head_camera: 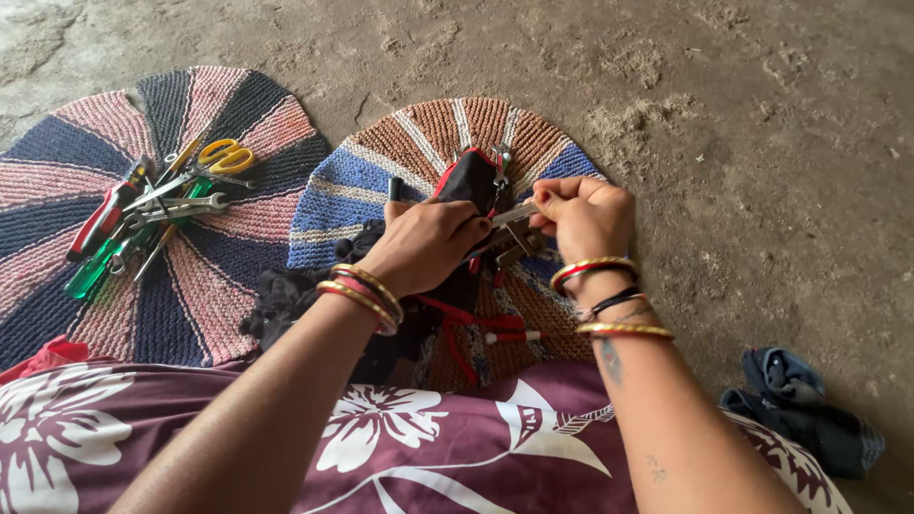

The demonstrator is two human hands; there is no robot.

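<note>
A black pouch with red trim [468, 181] lies on a round woven mat [381, 162] in front of me. My left hand [426, 246] presses down on the pouch and grips its fabric. My right hand [583, 217] pinches a thin metal tool [512, 215] that points left toward the pouch, just above a brownish metal piece [521, 249]. Both wrists carry red and gold bangles. Red straps [466, 328] trail from the pouch toward my lap. What lies under my left palm is hidden.
A second round mat [86, 143] at the left holds several tools: yellow-handled scissors [227, 157], spanners [181, 205], a green-handled screwdriver [90, 271], red-handled pliers [100, 219]. A dark blue cloth [809, 409] lies on the rough concrete floor at lower right. My floral-print garment [428, 447] fills the foreground.
</note>
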